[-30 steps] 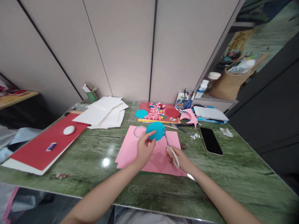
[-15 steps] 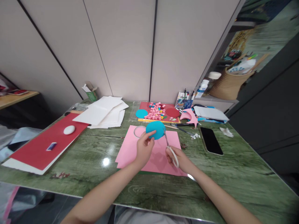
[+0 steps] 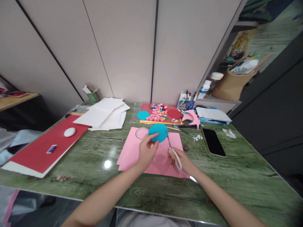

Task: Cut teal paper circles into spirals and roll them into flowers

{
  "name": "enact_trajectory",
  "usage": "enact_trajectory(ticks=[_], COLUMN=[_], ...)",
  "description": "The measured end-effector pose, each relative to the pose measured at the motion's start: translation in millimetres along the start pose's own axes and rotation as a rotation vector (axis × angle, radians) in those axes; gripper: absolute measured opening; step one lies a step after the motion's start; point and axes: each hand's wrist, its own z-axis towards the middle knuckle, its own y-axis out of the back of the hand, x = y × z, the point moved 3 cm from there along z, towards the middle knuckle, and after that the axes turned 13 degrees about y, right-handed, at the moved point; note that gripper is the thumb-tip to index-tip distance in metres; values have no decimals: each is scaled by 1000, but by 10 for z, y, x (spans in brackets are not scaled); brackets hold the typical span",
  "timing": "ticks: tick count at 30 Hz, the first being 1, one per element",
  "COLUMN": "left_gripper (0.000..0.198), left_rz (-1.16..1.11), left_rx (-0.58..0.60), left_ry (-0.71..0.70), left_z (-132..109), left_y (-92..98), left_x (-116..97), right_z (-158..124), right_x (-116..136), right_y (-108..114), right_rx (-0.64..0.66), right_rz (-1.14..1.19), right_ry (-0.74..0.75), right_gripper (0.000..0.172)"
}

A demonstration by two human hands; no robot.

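My left hand (image 3: 146, 152) pinches the lower edge of a round teal paper disc (image 3: 158, 132) and holds it up over pink paper sheets (image 3: 132, 152). My right hand (image 3: 181, 160) is closed through the white handles of a pair of scissors (image 3: 173, 150), whose blades point up and meet the disc's right edge. A clear ring (image 3: 141, 132) lies on the pink paper just left of the disc.
On the green table (image 3: 236, 176): a black phone (image 3: 213, 142) to the right, a red sheet (image 3: 44, 145) with a white oval at left, white paper stack (image 3: 105, 115), pink paper beads (image 3: 158, 113) on red card, a pen box (image 3: 186, 103), a woven basket (image 3: 230, 86).
Almost nothing moved. The teal disc has turned slightly in my left fingers while the scissors stay at its right edge.
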Motion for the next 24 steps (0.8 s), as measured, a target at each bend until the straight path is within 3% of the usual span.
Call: enact_trajectory(ticks=[24], left_gripper=[27], left_rz=[0], left_rx=[-21], left_ry=[-16], left_z=[10], left_y=[24], left_x=[-1], right_z=[-10], right_x=[1], right_y=[-8], right_rx=[32], right_rz=[14], right_ry=[-3], right_gripper=[37])
